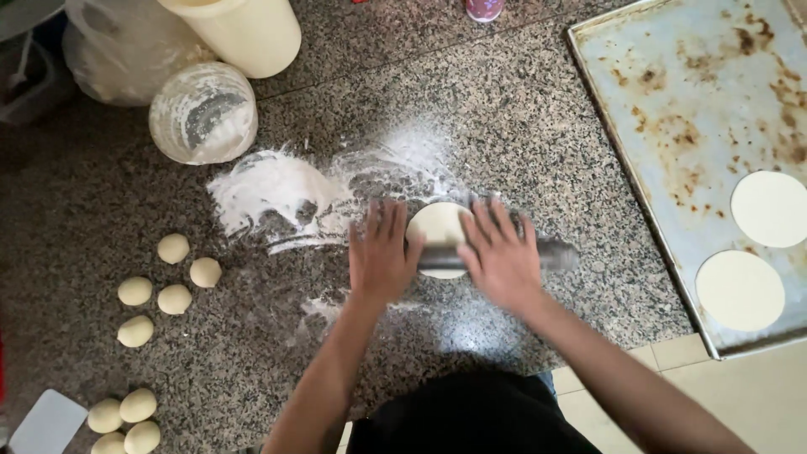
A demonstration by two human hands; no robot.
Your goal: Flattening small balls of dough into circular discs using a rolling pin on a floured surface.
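My left hand (380,252) and my right hand (499,255) lie flat, fingers spread, on a dark rolling pin (551,253) that stretches sideways across the granite counter (521,126). Under the pin, between my hands, sits a small pale disc of dough (436,224). White flour (277,193) is smeared over the counter just beyond and left of the dough.
Several dough balls (172,273) lie at the left, more (126,416) at the bottom left beside a white scraper (49,422). A floury tub (203,113), a cream container (244,29) and a plastic bag (113,50) stand behind. A stained metal tray (672,84) on the right holds two rolled discs (740,290).
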